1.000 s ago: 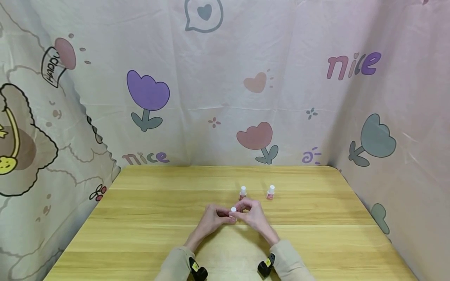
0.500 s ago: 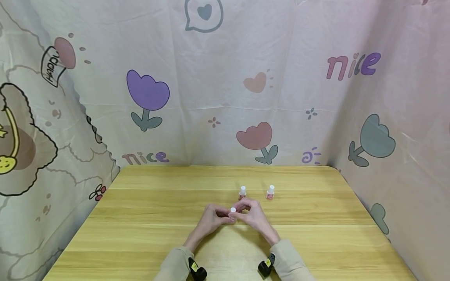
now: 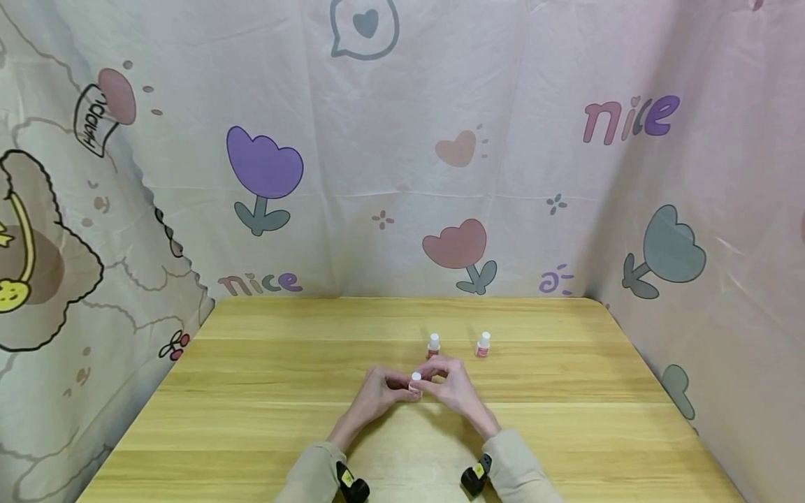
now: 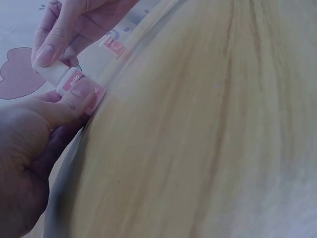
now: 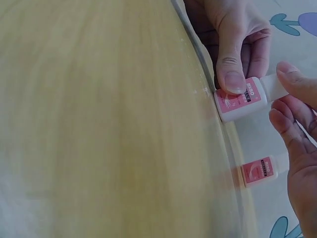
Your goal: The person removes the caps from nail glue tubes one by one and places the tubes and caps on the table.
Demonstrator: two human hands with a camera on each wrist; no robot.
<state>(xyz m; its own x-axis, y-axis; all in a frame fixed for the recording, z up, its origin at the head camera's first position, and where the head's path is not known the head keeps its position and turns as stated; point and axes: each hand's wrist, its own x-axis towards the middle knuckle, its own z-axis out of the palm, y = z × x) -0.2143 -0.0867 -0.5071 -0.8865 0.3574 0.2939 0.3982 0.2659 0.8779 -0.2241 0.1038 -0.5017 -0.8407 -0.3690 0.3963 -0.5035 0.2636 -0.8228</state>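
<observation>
A small white glue bottle with a pink label stands near the middle of the table, between both hands. My left hand pinches its body between thumb and fingers, the thumb lying over the label in both wrist views. The thumb and fingers of my right hand pinch its white cap. The cap sits on the bottle; whether it is turning cannot be told. Just beyond the right hand stands a second glue bottle, capped, its base partly hidden. Farther right is a third one, upright and capped.
The wooden table stretches to both sides of the hands. Patterned cloth hangs behind it and at its sides. Black cameras are strapped over the beige sleeves.
</observation>
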